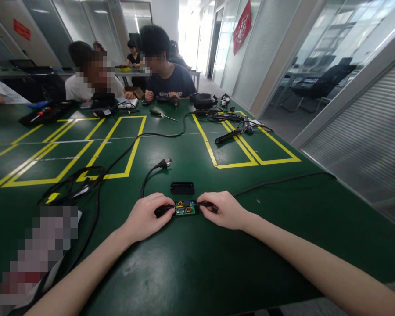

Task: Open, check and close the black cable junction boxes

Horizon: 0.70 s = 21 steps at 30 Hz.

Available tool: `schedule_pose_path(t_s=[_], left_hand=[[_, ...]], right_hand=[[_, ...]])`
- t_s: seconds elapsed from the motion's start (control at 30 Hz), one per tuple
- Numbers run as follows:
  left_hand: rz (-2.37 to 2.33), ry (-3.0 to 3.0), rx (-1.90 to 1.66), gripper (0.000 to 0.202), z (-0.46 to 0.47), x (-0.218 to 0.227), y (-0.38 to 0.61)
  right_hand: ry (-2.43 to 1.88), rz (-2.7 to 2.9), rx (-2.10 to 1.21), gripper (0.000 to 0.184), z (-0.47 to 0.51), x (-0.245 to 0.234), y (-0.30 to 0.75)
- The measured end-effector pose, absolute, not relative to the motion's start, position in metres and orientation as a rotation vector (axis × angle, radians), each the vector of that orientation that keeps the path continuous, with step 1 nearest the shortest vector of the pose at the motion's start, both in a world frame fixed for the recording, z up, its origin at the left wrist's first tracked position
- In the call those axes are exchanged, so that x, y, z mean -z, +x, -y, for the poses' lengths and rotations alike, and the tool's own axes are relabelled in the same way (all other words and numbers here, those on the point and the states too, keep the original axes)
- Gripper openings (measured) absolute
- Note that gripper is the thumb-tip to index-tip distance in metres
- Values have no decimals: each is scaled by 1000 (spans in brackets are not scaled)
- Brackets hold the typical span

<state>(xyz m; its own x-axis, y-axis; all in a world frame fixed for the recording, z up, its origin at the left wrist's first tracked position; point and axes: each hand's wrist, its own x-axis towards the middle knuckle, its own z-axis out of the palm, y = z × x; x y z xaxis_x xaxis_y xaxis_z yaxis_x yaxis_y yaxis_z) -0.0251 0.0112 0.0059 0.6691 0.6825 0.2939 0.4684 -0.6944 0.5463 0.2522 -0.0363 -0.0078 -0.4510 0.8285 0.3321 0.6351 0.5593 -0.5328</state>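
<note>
Green circuit board [184,210] sits between left hand [151,214] and right hand [224,210], fingers pinching black cables [204,203] at its ends; uneven tugging could pull its blue wires [193,202] loose.

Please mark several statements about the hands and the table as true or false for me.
1. The left hand and the right hand each hold a black cable beside the circuit board. True.
2. The circuit board is completely covered. False: its components show, and a black casing piece lies apart, just beyond it.
3. A plug lies on the table, left of the casing piece. True.
4. The table is plain white. False: it is green, with yellow lines.
</note>
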Motion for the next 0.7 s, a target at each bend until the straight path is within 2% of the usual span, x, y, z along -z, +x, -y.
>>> schedule_pose_path(t_s=[0.2,0.5,0.7], left_hand=[[-838,2451,-702,17,-15,-4,-28],[-860,2465,-757,15,-13,-6,-28],[-831,2531,-707,21,-12,-9,-26]], right_hand=[[-1123,2234,-403,16,34,7,254],[-1029,2321,-259,15,28,7,257],[-1004,2335,-272,16,27,9,258]])
